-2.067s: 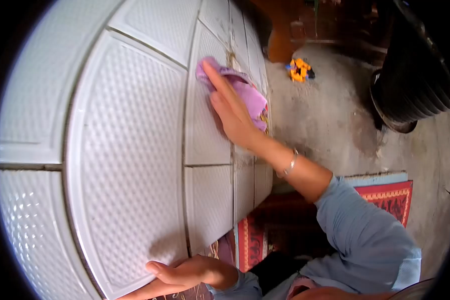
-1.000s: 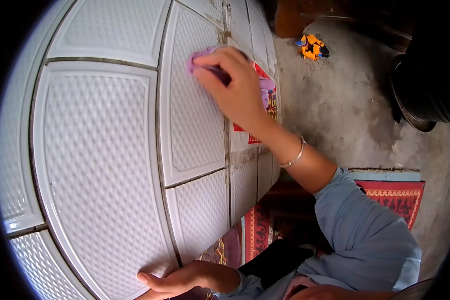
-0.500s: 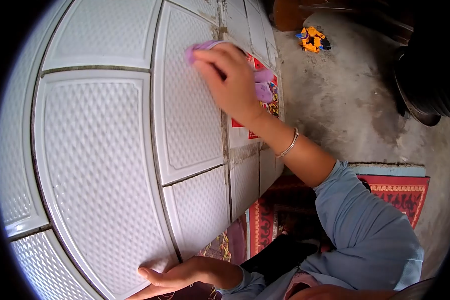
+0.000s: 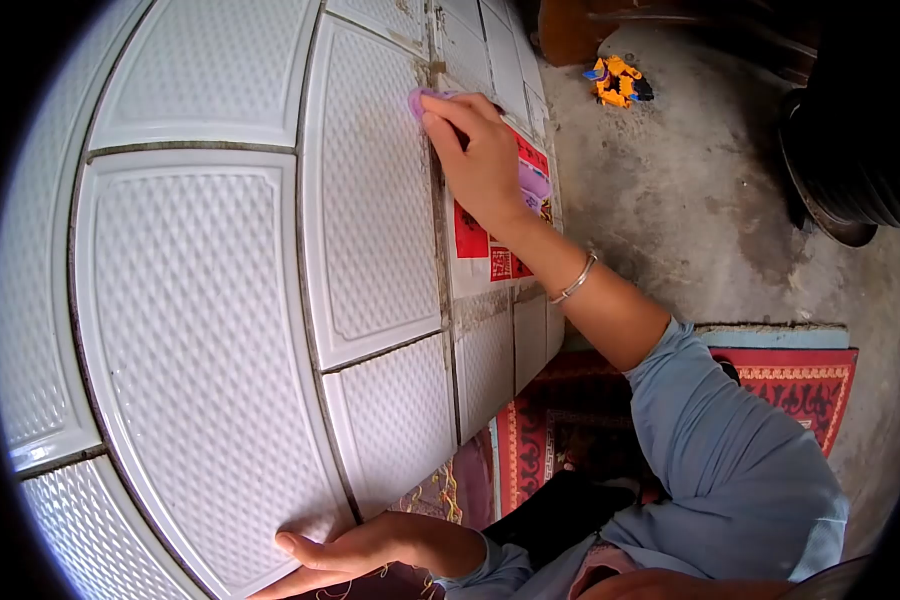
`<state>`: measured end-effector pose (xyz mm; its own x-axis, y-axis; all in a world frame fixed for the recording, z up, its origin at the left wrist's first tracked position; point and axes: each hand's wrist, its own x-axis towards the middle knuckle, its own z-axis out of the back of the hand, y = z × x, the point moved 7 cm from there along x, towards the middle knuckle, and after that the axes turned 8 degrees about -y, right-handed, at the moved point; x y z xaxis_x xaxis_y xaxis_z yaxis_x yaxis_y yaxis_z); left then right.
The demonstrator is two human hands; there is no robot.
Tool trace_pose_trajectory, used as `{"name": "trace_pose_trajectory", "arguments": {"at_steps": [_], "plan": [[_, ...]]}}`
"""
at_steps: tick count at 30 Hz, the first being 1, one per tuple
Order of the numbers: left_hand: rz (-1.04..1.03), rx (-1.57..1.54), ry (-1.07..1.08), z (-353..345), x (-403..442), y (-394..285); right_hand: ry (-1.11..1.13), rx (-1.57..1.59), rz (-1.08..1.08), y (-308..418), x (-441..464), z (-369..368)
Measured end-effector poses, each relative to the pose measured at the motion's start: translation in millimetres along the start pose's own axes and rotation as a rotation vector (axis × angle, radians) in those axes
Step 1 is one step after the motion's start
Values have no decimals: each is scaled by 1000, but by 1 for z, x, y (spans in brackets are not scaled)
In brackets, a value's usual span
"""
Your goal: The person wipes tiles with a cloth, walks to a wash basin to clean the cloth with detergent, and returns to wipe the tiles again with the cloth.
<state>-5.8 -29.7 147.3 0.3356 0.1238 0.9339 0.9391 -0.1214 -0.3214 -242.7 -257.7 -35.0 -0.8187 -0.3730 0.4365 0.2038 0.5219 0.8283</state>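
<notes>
My right hand (image 4: 482, 170) is closed on a purple cloth (image 4: 432, 97), pressing it to the white textured tiles (image 4: 375, 190) near a dirty grout line. Part of the cloth shows on the far side of the hand, over a red printed paper (image 4: 472, 232) on the tiles. A bracelet circles the right wrist. At the bottom, my left hand (image 4: 370, 548) lies at the lower edge of a large tile (image 4: 195, 350), thumb apart from the fingers and nothing visible in it. Its fingertips are partly cut off by the frame's edge.
An orange and blue toy (image 4: 618, 82) lies on the concrete floor (image 4: 670, 200) at the upper right. Beyond it stands a dark ribbed container (image 4: 850, 160). A red patterned rug (image 4: 795, 395) is at the lower right, and brown wooden furniture (image 4: 575, 30) at the top.
The right hand and cloth have moved a little right across the tile toward the grout line, after shifting from a flat hand to a bunched grip. The left hand has stayed at the tile's lower edge.
</notes>
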Motion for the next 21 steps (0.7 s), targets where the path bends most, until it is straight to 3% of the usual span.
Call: {"name": "trace_pose_trajectory", "arguments": {"at_steps": [4,7,10,13,17,19,21], "plan": [[-1,-14,3,-3,-2,-7,106,182,129,46,-5,-3],[-23,-8,2,-2,0,-2,119,128,237,40,-2,-6],[15,-39,3,-2,-1,0,48,15,116,8,3,-4],[-11,-17,10,-2,-2,-6,78,-4,111,21,-4,-2],[-1,-32,7,-3,-3,-9,149,116,215,54,-8,-2],[170,1,38,-8,-5,-8,172,33,281,54,-3,-4],[105,44,26,-4,-2,-3,154,33,253,45,6,-12]]}}
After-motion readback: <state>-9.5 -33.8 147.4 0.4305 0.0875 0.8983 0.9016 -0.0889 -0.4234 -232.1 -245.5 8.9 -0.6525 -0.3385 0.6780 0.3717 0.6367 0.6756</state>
